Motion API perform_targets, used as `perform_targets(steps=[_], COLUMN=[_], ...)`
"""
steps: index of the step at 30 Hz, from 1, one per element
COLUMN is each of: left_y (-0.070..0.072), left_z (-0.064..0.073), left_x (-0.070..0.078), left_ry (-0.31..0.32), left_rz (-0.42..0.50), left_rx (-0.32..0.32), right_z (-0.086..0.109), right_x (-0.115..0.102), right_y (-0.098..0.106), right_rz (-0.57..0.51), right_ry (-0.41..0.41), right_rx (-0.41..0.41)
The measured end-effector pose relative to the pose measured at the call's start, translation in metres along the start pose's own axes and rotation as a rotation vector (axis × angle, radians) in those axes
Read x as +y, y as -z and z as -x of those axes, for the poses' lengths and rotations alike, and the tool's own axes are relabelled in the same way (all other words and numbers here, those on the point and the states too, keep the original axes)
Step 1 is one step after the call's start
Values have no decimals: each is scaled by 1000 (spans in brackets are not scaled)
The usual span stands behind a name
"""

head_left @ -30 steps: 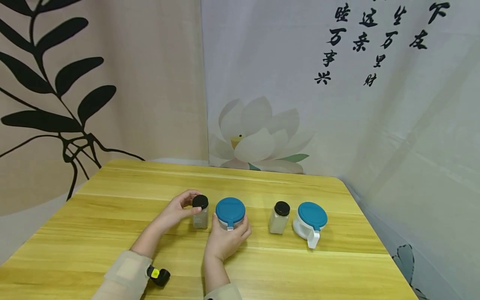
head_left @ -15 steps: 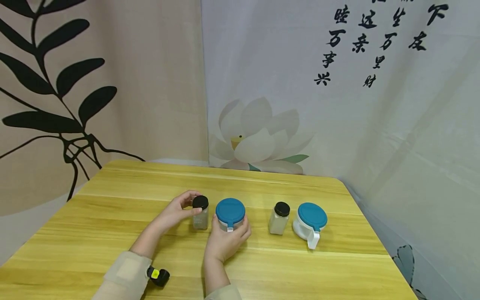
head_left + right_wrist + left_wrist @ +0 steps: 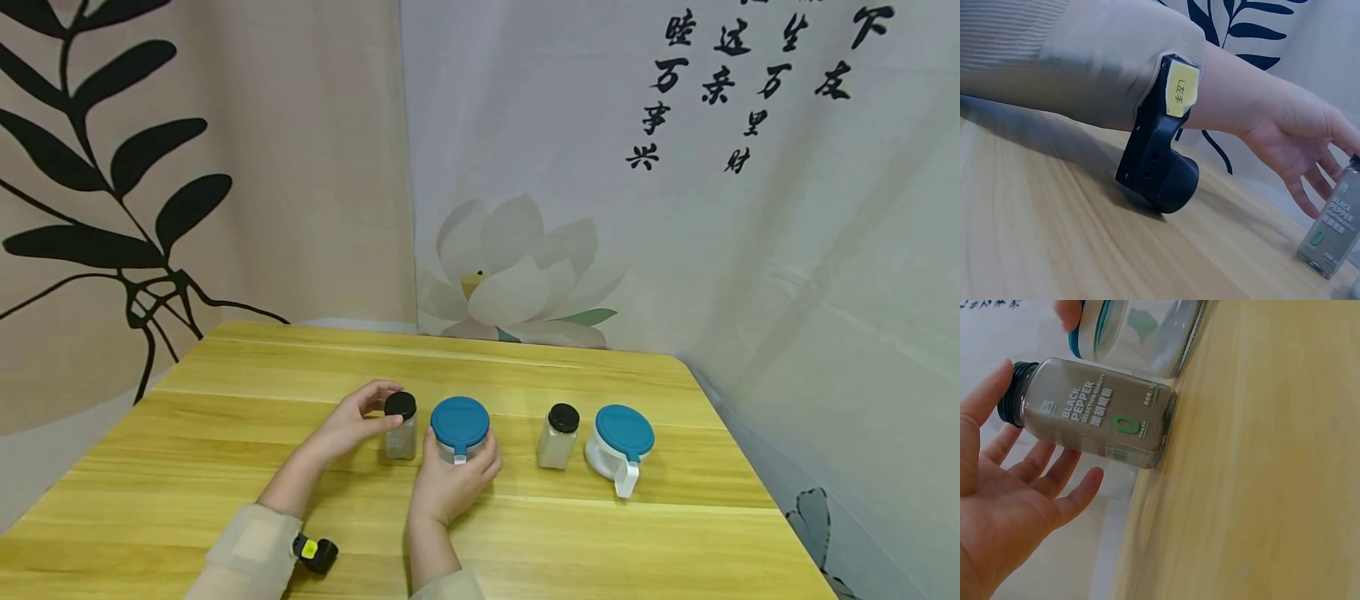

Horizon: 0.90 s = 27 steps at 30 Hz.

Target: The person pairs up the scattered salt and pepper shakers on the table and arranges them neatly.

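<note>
My left hand point(image 3: 360, 419) holds the black cap of a black pepper bottle point(image 3: 401, 439) between thumb and fingers in the head view. The left wrist view gives the bottle point(image 3: 1100, 412) up close: clear, square-sided, full of grey-brown powder, its base on the table. Just right of it stands a round glass jar point(image 3: 460, 421) with a blue lid. My right hand point(image 3: 456, 483) wraps around that jar from the front, thumb on the left side and fingers on the right, hiding most of its body. In the right wrist view the pepper bottle point(image 3: 1332, 228) is partly cut off.
Farther right on the wooden table point(image 3: 600, 550) stand a second black-capped bottle point(image 3: 558, 437) with pale contents and another blue-lidded jar point(image 3: 625, 431) whose white handle points forward. A black wrist camera point(image 3: 318, 553) is strapped to the left sleeve. Printed curtains hang behind.
</note>
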<state>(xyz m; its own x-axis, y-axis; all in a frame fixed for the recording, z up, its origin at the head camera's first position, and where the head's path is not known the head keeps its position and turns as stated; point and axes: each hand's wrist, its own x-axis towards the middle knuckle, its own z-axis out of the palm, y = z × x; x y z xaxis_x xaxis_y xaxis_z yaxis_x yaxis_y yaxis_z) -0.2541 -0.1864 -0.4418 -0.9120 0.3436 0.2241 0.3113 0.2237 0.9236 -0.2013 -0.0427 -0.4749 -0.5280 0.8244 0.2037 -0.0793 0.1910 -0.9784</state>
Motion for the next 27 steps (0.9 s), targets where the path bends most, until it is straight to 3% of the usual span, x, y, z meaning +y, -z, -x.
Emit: perform_targets(steps=[27], left_y=[5], left_z=[0], left_x=[10], left_ry=[-13], left_rz=[-32], left_rx=[26], right_z=[-4], right_x=[-4], right_y=[2], right_rz=[-52], right_ry=[56], right_rx=[28])
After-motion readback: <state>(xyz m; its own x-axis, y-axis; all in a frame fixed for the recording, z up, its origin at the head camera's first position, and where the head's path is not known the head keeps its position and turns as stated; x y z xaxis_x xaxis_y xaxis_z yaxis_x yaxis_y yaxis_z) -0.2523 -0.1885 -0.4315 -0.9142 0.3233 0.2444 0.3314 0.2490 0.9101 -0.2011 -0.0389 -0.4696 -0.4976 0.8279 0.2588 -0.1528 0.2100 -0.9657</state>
